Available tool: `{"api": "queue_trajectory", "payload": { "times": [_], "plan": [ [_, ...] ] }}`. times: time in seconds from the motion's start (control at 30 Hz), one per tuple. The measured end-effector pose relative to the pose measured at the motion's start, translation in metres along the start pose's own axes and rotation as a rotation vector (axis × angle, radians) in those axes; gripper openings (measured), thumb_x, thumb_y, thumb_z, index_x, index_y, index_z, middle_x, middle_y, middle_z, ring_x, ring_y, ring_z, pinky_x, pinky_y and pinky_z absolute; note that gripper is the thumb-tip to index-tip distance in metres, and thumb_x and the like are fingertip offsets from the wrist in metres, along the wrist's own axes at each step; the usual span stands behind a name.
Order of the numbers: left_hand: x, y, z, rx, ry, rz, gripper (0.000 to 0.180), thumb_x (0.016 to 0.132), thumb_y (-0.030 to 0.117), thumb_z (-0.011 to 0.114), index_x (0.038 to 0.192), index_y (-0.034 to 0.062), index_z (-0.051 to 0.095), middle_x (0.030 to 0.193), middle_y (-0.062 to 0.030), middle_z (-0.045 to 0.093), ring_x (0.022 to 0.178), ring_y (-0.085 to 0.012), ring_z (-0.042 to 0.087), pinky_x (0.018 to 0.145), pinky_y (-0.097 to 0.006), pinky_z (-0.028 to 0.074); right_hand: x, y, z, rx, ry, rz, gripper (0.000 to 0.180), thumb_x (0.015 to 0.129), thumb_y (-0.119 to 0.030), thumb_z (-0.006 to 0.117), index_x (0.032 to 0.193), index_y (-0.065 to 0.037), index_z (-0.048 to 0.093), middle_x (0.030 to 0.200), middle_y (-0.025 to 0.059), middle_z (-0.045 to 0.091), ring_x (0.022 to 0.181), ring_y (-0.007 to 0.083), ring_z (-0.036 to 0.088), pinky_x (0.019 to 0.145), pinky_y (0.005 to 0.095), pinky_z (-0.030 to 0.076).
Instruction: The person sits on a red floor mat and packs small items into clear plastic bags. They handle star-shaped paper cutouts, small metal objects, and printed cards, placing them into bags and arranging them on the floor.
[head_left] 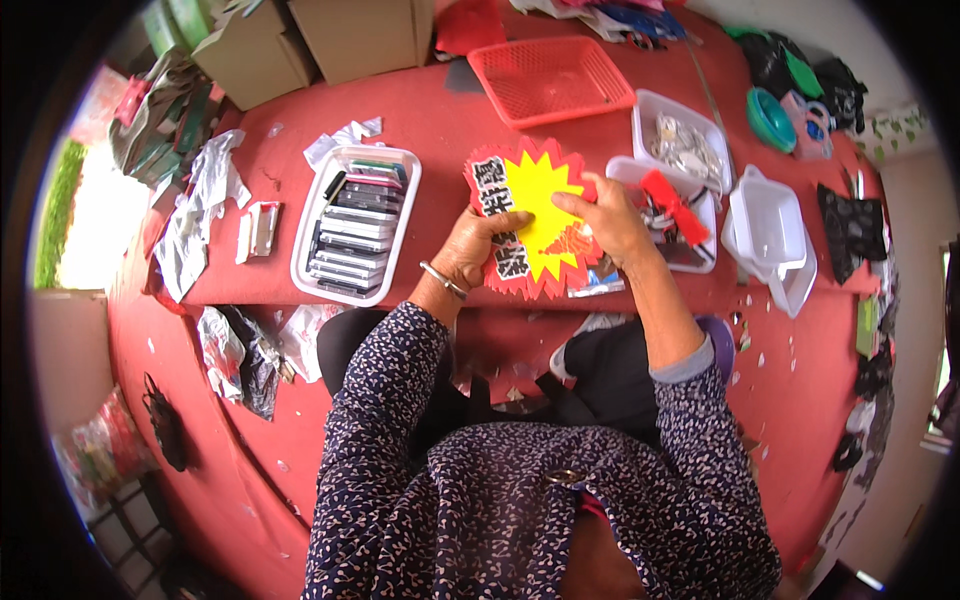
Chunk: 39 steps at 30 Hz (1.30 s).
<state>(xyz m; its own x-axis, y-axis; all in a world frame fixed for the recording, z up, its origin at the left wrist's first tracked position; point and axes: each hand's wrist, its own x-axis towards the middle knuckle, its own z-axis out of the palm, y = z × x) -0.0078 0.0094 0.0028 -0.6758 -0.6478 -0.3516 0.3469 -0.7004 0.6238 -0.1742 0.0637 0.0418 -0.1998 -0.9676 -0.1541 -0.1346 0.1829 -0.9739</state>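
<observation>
Both hands grip a starburst card sign over the red table edge: left hand pinches its lower left, right hand its right side. Looks light, thin, bendy; hold by edges, avoid creasing points.

Dark navy blouse speckled all over with small pale flowers, long sleeves, a grey cuff peeking out on the right, silver bangle on the left wrist.

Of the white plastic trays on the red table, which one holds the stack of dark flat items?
The long white tray left of the left hand, filled with dark flat pieces in a row. Those to the right hold silvery and red bits or look empty.
</observation>
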Motion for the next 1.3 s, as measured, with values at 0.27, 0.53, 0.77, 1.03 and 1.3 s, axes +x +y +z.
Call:
{"api": "queue_trajectory", "payload": {
  "times": [0.27,0.53,0.77,1.03,1.3],
  "plan": [
    [0.007,-0.004,-0.012,-0.058,0.032,0.019,0.025,0.078,0.000,0.056,0.103,-0.0004,0.054,0.098,-0.0088,0.060,0.090,-0.0192,0.059,0.083,-0.032,0.047,0.008,0.001,-0.033,0.387,0.040,0.299,0.067,0.074,-0.059,0.054,0.093,0.006,0.058,0.081,0.0095,0.060,0.071,0.0106,0.058,0.061,0.0221,0.047],
    [0.021,-0.011,-0.007,0.051,0.080,0.100,0.028,0.077,0.000,0.057,0.105,0.0008,0.052,0.097,-0.0065,0.060,0.084,-0.0182,0.060,0.076,-0.030,0.048,0.022,0.074,-0.020,0.238,-0.156,0.116,0.042,0.075,-0.035,0.063,0.092,0.003,0.058,0.069,0.0052,0.059,0.060,0.0084,0.053,0.057,0.0290,0.046],
    [0.029,-0.006,-0.058,-0.012,0.090,-0.023,0.028,0.078,0.003,0.056,0.105,-0.0003,0.052,0.095,-0.0087,0.060,0.084,-0.0195,0.060,0.076,-0.030,0.049,-0.003,0.024,0.023,0.469,-0.043,0.037,0.018,0.077,-0.007,0.057,0.093,0.000,0.058,0.075,0.0020,0.060,0.061,0.0061,0.054,0.051,0.0209,0.044],
    [0.004,0.006,-0.002,0.026,0.091,0.067,0.034,0.086,0.031,0.050,0.107,0.0041,0.050,0.099,-0.0073,0.060,0.084,-0.0170,0.060,0.067,-0.030,0.052,0.008,0.038,0.012,0.170,0.038,0.013,0.018,0.075,-0.004,0.056,0.091,0.003,0.060,0.078,0.0054,0.063,0.062,0.0100,0.055,0.055,0.0265,0.044],
    [-0.012,-0.004,-0.008,-0.093,-0.176,0.073,0.045,0.086,0.040,0.046,0.115,0.0059,0.046,0.108,-0.0073,0.056,0.097,-0.0203,0.055,0.082,-0.036,0.047,0.001,0.039,0.010,0.716,0.137,-0.121,0.021,0.079,-0.003,0.055,0.097,0.005,0.058,0.089,0.0066,0.062,0.078,0.0110,0.058,0.070,0.0257,0.046]
  ]
}}
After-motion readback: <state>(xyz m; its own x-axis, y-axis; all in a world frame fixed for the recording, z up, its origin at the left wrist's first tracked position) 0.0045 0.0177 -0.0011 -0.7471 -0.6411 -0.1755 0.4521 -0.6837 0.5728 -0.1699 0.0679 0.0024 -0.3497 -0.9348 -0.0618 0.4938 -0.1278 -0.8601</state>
